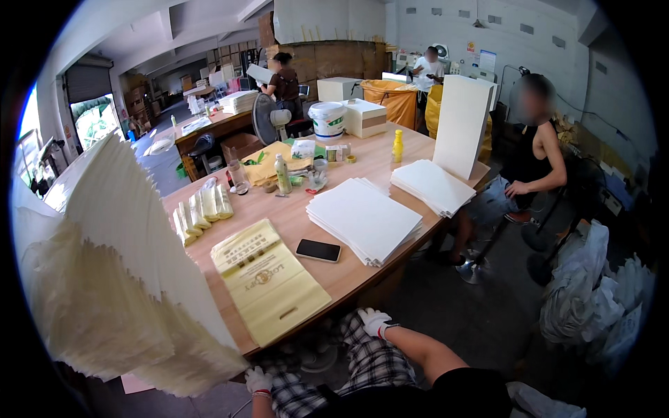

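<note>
Both my hands wear white gloves and are empty. My right hand (375, 323) lies open on my right knee, over black-and-white plaid trousers (376, 355). My left hand (258, 381) rests open by my left knee, its fingers partly curled over the cloth, close to the foot of a tall stack of pale sheets (111, 237). On the table (380, 150) before me lies a flat stack of yellow printed plastic bags (275, 285). Beside it are a black phone (318, 251) and a fanned pile of white boards (362, 219).
A smaller board pile (432, 187) and an upright white box (462, 125) stand to the right. Bundled bags (202, 209), bottles (282, 174) and a white bucket (327, 120) occupy the table. A person (533, 153) sits at the right; others work farther back.
</note>
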`<state>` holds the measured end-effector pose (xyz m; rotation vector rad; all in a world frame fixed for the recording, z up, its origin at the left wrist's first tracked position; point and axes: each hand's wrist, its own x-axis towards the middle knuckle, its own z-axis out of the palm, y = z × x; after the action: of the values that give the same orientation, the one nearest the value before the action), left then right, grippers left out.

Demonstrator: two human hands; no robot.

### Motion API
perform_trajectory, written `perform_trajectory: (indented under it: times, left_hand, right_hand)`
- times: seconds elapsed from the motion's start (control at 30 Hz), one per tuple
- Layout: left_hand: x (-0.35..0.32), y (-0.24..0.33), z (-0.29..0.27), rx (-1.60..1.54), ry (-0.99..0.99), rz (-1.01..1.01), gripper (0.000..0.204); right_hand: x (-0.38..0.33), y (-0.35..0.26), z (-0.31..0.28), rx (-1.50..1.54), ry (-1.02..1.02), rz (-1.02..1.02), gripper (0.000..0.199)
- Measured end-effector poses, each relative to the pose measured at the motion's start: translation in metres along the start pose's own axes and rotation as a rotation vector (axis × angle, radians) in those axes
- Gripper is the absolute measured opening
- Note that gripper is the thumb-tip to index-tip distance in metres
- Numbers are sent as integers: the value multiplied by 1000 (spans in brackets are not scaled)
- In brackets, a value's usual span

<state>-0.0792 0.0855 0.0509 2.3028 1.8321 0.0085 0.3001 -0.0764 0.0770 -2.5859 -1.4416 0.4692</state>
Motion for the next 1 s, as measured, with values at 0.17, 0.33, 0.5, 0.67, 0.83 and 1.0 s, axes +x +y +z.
perform_trajectory:
  times: [0.17,0.33,0.5,0.67,0.83,1.0]
  left_hand:
    - [16,-13,22,72,-33,-38,31]
    - [21,-57,63,-82,110,28,25]
    - [-24,-37,-12,-20,-253,66,35]
    - [-43,-22,-17,-131,-395,259,51]
    - [-45,5,-33,3,-450,98,57]
    - [-29,-9,-6,-19,-380,76,50]
  right_hand:
    - [1,-2,5,-140,-133,-76,31]
    - [12,-3,16,-70,-20,-85,23]
    - [-11,21,21,-8,-118,-249,20]
    - [-42,37,39,-105,-155,-355,23]
    - [-67,-14,-12,-22,-260,-274,22]
    - [-32,-2,44,-110,-248,-237,24]
